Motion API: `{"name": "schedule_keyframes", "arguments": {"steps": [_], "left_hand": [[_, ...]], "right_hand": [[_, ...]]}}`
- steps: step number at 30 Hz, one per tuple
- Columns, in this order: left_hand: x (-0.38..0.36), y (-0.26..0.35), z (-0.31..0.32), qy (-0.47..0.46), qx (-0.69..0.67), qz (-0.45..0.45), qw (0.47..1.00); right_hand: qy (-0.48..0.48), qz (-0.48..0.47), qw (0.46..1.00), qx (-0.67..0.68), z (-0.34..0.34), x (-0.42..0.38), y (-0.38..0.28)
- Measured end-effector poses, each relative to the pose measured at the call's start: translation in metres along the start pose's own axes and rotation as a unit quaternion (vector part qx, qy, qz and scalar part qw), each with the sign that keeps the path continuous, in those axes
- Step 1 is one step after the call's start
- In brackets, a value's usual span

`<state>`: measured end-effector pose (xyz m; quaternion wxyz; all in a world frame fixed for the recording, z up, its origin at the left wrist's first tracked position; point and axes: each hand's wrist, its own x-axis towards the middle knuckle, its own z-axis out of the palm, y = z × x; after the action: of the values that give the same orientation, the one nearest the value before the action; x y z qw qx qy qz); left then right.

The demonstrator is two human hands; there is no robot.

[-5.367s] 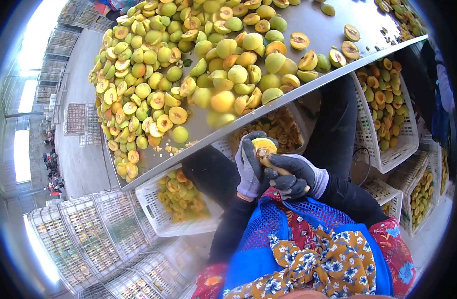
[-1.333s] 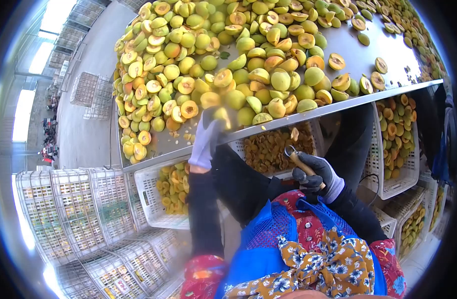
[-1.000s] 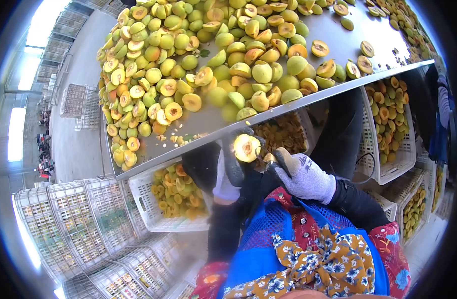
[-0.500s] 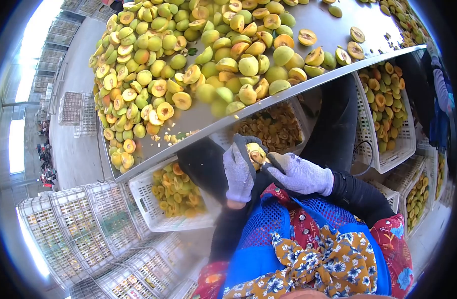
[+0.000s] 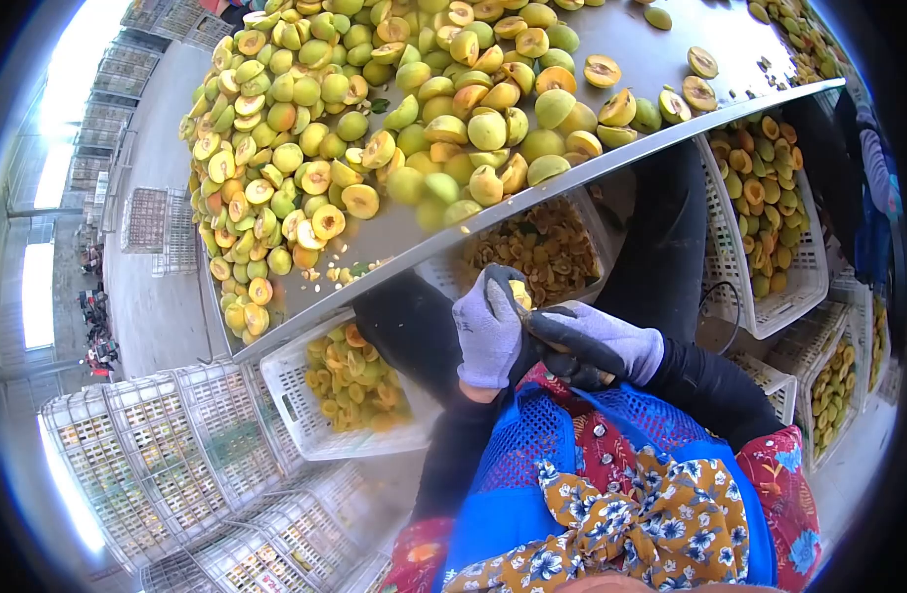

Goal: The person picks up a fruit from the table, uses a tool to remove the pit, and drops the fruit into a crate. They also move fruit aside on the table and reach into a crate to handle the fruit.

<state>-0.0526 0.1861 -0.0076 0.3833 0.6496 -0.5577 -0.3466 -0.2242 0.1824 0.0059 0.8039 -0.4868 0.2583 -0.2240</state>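
Note:
My left hand, in a lilac glove with dark fingertips, is closed around a yellow plum-like stone fruit. Most of that fruit is hidden by the fingers. Close against it, my right hand in a matching glove is wrapped round a small hand tool. Only the brownish handle end of the tool shows clearly; its working tip is hidden between the hands. Both hands are over my lap, in front of a crate of cut fruit pieces under the table edge.
A metal table bears a large heap of halved fruit. White crates of fruit stand at the left and right of my legs. Stacked crates fill the lower left. Another person's sleeve shows at the far right.
My right hand has turned and curled more, and the tool's handle end now shows below it. The fruit is more covered by my left fingers.

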Motion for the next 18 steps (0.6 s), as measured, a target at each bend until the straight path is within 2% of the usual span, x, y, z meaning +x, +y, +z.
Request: {"name": "schedule_keyframes", "arguments": {"steps": [1,2,4,5,6,7,8,11,12,15,16,17,18], "left_hand": [[0.000,0.000,0.001,0.004,0.000,-0.006,1.000],[0.002,-0.010,0.002,0.000,0.056,0.063,0.996],[0.007,-0.037,0.003,-0.007,0.163,0.198,0.967],[0.008,-0.038,0.005,-0.057,0.033,0.080,0.995],[0.011,-0.034,0.007,-0.104,-0.096,-0.041,0.989],[0.012,-0.032,0.008,-0.151,-0.220,-0.160,0.950],[0.011,-0.035,0.012,-0.139,-0.291,-0.175,0.930],[0.004,-0.018,0.017,-0.083,-0.333,-0.161,0.925],[0.004,-0.015,0.018,-0.084,-0.363,-0.148,0.916],[0.005,-0.025,0.025,-0.019,-0.216,0.015,0.976],[0.004,-0.030,0.027,0.019,-0.263,-0.015,0.965],[-0.001,-0.046,0.015,0.047,-0.132,0.013,0.990],[-0.007,-0.061,0.003,0.082,0.003,0.033,0.996]], "right_hand": [[0.010,-0.029,0.997,-0.066,0.001,0.002,0.003],[0.030,0.062,0.998,0.004,0.001,0.000,0.010],[0.035,0.155,0.978,0.136,0.005,-0.004,-0.003],[0.036,0.202,0.958,0.200,0.007,-0.006,-0.009],[0.050,0.204,0.946,0.246,0.009,-0.006,-0.010],[0.065,0.205,0.931,0.294,0.011,-0.006,-0.011],[0.079,0.206,0.915,0.339,0.011,-0.007,-0.011],[-0.043,0.223,0.789,0.571,-0.004,-0.002,0.017],[-0.031,0.222,0.768,0.600,-0.006,-0.002,0.018],[-0.101,0.184,0.690,0.693,-0.006,-0.002,0.017],[-0.144,0.085,0.722,0.672,-0.002,-0.006,0.011],[-0.191,0.059,0.705,0.681,-0.003,-0.009,-0.001],[-0.150,0.070,0.744,0.647,-0.005,-0.011,-0.010]]}}
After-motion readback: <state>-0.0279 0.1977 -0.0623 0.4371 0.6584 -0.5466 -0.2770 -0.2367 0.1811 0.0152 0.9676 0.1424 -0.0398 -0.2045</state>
